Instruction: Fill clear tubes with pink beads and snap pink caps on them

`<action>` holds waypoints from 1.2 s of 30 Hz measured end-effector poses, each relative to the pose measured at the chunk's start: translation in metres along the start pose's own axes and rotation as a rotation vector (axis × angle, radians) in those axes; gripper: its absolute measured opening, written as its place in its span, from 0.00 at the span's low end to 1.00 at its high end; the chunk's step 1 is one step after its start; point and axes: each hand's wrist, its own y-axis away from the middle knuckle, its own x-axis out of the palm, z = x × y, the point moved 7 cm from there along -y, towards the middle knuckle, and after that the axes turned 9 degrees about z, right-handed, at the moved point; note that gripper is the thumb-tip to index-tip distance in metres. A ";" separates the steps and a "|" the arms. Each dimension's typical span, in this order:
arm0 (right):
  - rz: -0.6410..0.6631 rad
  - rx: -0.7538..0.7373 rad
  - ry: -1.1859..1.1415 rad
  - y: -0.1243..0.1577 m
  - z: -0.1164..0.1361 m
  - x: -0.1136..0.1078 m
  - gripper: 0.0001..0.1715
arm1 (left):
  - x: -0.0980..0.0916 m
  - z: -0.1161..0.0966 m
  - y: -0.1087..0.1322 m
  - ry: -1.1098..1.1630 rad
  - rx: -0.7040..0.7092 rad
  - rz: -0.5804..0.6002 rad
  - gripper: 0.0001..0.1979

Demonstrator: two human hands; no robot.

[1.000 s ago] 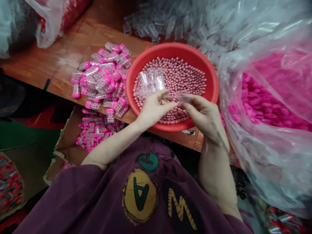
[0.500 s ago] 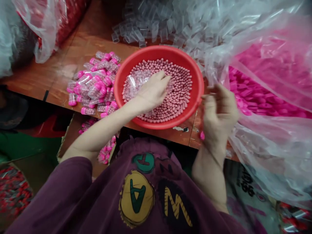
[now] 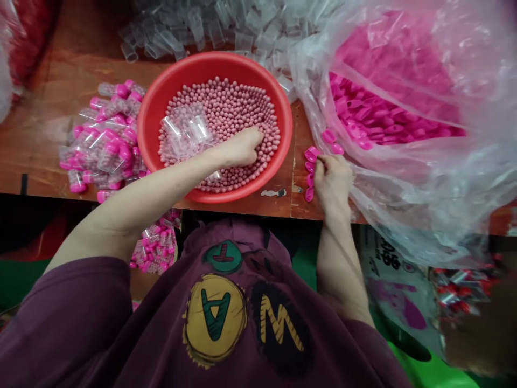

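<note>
My left hand point(image 3: 244, 146) is closed and reaches down into small pink beads point(image 3: 226, 116) in a red basin point(image 3: 285, 126); its fingertips are hidden, so what it holds cannot be made out. Clear plastic tubes point(image 3: 188, 132) lie on the beads to the left of that hand. On the wooden table, right of the basin, my right hand point(image 3: 334, 178) has its fingers pinched at a small row of loose pink caps point(image 3: 310, 167). A cap is at the fingertips, partly covered by them.
Left of the basin is a heap of bead-filled tubes with pink caps point(image 3: 107, 143). Empty clear tubes point(image 3: 218, 24) are piled behind it. A plastic bag of pink caps point(image 3: 379, 116) lies open at the right. Below the table edge point(image 3: 250, 207) are more filled tubes point(image 3: 155, 245).
The view has shifted right. My left hand has moved toward the basin's right side, among the beads. My right hand has come from beside the rim down to the loose caps.
</note>
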 end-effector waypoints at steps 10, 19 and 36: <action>0.496 -0.313 0.108 -0.007 0.103 0.077 0.36 | -0.054 -0.031 0.073 0.509 0.030 -0.268 0.09; 0.228 -0.129 -0.058 0.007 0.083 0.068 0.25 | 0.007 -0.021 0.119 0.901 -0.075 -0.203 0.16; 0.113 -0.061 -0.048 0.022 0.037 0.032 0.17 | 0.012 -0.016 0.125 1.019 -0.041 -0.185 0.12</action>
